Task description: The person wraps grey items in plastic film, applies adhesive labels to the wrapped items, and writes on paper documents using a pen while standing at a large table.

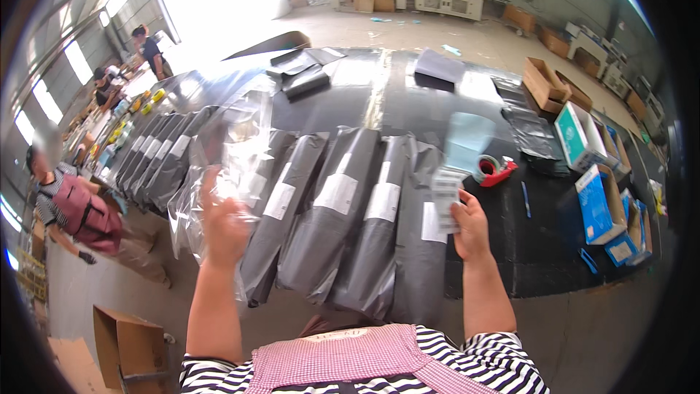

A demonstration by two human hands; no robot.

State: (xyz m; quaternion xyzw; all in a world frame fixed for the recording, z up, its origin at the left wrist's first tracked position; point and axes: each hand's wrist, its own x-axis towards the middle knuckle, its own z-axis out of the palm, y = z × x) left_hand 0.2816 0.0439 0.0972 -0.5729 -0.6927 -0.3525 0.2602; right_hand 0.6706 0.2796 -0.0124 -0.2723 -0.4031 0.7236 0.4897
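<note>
My left hand, blurred by motion, is closed on a clear plastic bag that hangs crumpled above the table's left part. In my right hand is a white printed label sheet, pinched between thumb and fingers. Grey packed mailing bags lie side by side between my hands, each with a white label. The row carries on to the left with more grey parcels. Just beyond my right hand are a light blue sheet and a red tape dispenser.
The black table bears a blue pen, folded dark bags and open blue boxes at right. A cardboard box stands behind them. A person in a pink apron is at left; floor boxes stand lower left.
</note>
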